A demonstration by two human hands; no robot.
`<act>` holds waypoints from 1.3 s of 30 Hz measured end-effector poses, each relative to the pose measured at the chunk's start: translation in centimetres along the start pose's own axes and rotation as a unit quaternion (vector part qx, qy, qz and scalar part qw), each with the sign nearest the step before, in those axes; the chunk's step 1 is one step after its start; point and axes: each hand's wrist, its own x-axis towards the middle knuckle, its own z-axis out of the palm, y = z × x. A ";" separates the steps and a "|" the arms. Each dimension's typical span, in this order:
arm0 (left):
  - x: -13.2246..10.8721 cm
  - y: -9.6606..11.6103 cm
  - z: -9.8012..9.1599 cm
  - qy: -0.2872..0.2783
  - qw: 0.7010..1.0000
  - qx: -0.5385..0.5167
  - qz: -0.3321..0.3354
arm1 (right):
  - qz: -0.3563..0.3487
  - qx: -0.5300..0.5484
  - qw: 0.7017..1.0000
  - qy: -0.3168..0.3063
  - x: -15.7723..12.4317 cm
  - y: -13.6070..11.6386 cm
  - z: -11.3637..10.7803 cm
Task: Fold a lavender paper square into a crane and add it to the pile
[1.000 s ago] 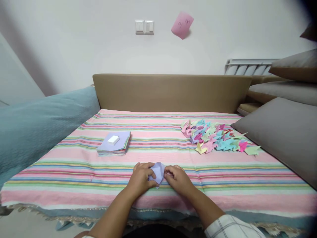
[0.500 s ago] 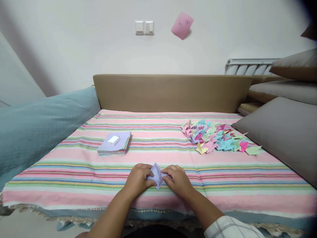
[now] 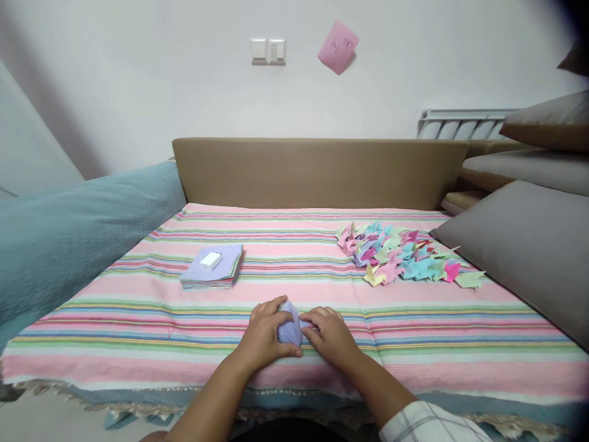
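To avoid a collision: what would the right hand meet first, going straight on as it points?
The purple paper, whose edge the right hand appears to pinch; beyond it, probably the left hand, though depth is unclear.

The person's left forearm and right forearm slant inward. The left hand forms a wide curve, fingers held away from the outstretched thumb. The right hand pinches, fingers bent, thumb near the index finger. The 2 hands face each other closely.
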 end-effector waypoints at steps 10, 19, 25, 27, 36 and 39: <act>0.2 0.7 0.3 -0.024 0.999 0.020 -0.023 | -0.002 -0.017 1.000 -0.006 0.0 -0.1 0.1; 0.6 0.5 0.2 0.002 0.999 -0.023 -0.039 | -0.002 -0.049 0.999 0.005 0.0 0.0 0.3; 0.6 0.6 0.4 0.016 0.998 -0.033 -0.049 | 0.002 -0.047 0.999 0.013 0.2 0.1 0.3; 0.6 0.5 0.5 0.022 0.998 -0.035 -0.049 | 0.002 -0.039 0.999 0.012 0.2 0.1 0.2; 0.7 0.5 0.9 0.051 0.996 -0.046 -0.050 | 0.024 0.172 0.983 -0.060 0.2 0.1 -2.3; 0.6 0.8 1.0 0.057 0.997 -0.037 -0.043 | 0.036 0.217 0.972 -0.086 0.0 0.3 -2.9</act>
